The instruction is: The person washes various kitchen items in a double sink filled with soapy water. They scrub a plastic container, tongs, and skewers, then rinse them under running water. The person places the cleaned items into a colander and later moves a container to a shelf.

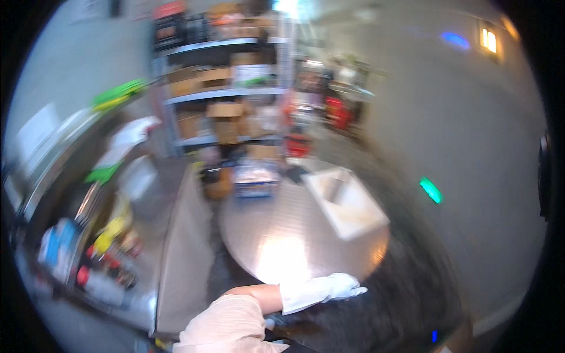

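My left hand, in a white glove, reaches across in front of me at the near edge of a round metal table. Its fingers are blurred, and whether it holds anything cannot be told. My right hand is out of view. On the right part of the table lies a white rectangular tray with a blurred dark item inside. A blue and white box stands at the table's far left side.
A metal counter runs along the left, with a yellow item and bottles on it. Shelves with cardboard boxes stand beyond the table. Red containers are behind it. A grey wall rises at the right.
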`<state>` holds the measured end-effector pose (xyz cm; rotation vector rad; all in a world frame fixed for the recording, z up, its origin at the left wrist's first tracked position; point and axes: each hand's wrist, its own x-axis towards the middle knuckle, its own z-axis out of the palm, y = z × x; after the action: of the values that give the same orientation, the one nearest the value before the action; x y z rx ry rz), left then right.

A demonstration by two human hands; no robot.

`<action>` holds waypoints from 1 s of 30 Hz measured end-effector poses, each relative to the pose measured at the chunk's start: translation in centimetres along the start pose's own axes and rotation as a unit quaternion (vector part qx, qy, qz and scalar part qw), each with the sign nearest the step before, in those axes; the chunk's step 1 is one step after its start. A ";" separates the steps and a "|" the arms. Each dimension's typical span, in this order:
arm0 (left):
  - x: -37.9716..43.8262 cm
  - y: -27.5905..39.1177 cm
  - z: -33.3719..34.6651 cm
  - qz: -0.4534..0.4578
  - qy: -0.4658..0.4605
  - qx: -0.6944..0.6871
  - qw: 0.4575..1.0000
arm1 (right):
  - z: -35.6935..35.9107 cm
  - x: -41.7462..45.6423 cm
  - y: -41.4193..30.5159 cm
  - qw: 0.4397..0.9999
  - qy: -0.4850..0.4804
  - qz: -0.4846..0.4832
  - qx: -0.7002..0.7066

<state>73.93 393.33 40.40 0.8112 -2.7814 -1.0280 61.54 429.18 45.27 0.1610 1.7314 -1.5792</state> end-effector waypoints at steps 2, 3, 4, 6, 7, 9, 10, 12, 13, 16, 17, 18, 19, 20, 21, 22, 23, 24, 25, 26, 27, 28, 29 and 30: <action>-7.3 -4.4 -6.9 -0.142 0.041 -0.132 0.980 | 6.1 2.0 0.1 0.996 -0.086 -0.002 -0.007; -11.6 -4.4 -11.2 -0.204 0.088 -0.207 0.953 | 9.9 3.6 -0.6 0.992 -0.118 -0.009 -0.038; -15.6 -8.1 -12.2 -0.224 0.168 -0.212 0.936 | 14.4 4.3 -0.7 0.980 -0.187 0.003 -0.071; -23.0 -15.7 -14.1 -0.288 0.328 -0.229 0.870 | 24.3 4.5 0.1 0.949 -0.286 0.001 -0.130; -26.3 -17.9 -14.8 -0.329 0.379 -0.205 0.840 | 28.2 4.7 -1.3 0.932 -0.318 -0.001 -0.171; -34.1 -20.3 -16.1 -0.361 0.499 0.004 0.788 | 32.9 4.4 -0.7 0.903 -0.378 0.031 -0.202; -37.5 -19.3 -17.7 -0.345 0.573 -0.009 0.743 | 34.7 4.9 -0.3 0.891 -0.399 0.037 -0.213; -43.6 -15.8 -21.5 -0.353 0.666 0.064 0.654 | 37.7 5.0 0.5 0.883 -0.411 0.033 -0.223; -48.3 -17.4 -20.5 -0.344 0.729 0.200 0.557 | 39.2 4.9 0.8 0.861 -0.450 0.049 -0.232; -56.4 -13.8 -23.7 -0.408 0.714 0.398 0.407 | 42.6 6.4 0.5 0.836 -0.487 0.067 -0.241; -59.3 -12.9 -24.7 -0.405 0.708 0.447 0.366 | 43.4 6.5 0.4 0.836 -0.487 0.068 -0.242; -61.9 -11.3 -26.3 -0.464 0.700 0.409 0.356 | 44.0 6.4 0.1 0.841 -0.482 0.065 -0.239; -64.5 -10.2 -26.4 -0.512 0.688 0.430 0.282 | 44.0 6.3 0.1 0.842 -0.477 0.070 -0.241; -65.4 -8.5 -27.2 -0.580 0.696 0.347 0.242 | 44.2 6.6 0.3 0.840 -0.486 0.077 -0.227; -67.8 -8.1 -27.0 -0.596 0.702 0.321 0.223 | 45.1 6.6 0.7 0.836 -0.492 0.090 -0.224; -67.4 -8.5 -26.7 -0.582 0.716 0.296 0.246 | 45.1 6.8 0.6 0.840 -0.484 0.098 -0.223; -65.7 -9.5 -26.1 -0.569 0.728 0.264 0.276 | 44.3 7.2 0.1 0.849 -0.467 0.103 -0.224; -63.1 -11.6 -25.2 -0.556 0.732 0.219 0.327 | 44.1 7.5 -0.2 0.863 -0.435 0.101 -0.238; -59.9 -13.5 -24.0 -0.538 0.734 0.178 0.374 | 43.6 7.2 -0.2 0.872 -0.434 0.098 -0.207; -57.9 -17.1 -21.1 -0.513 0.726 0.169 0.425 | 44.0 8.4 0.0 0.865 -0.445 0.113 -0.201; -52.2 -19.0 -19.1 -0.556 0.664 0.069 0.495 | 42.9 9.8 -0.3 0.869 -0.439 0.119 -0.194; -48.9 -21.9 -14.7 -0.475 0.586 0.257 0.604 | 42.1 10.9 -0.2 0.862 -0.455 0.115 -0.190; -46.1 -24.4 -9.8 -0.465 0.549 -0.039 0.693 | 41.7 11.6 -0.1 0.862 -0.452 0.137 -0.183; -33.7 -22.1 -12.1 -0.542 0.453 -0.214 0.675 | 40.7 13.5 -2.1 0.890 -0.411 0.108 -0.167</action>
<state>115.76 388.98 39.85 2.1469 -1.0056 -0.8397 69.19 387.08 41.58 -0.4215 1.2091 -0.9416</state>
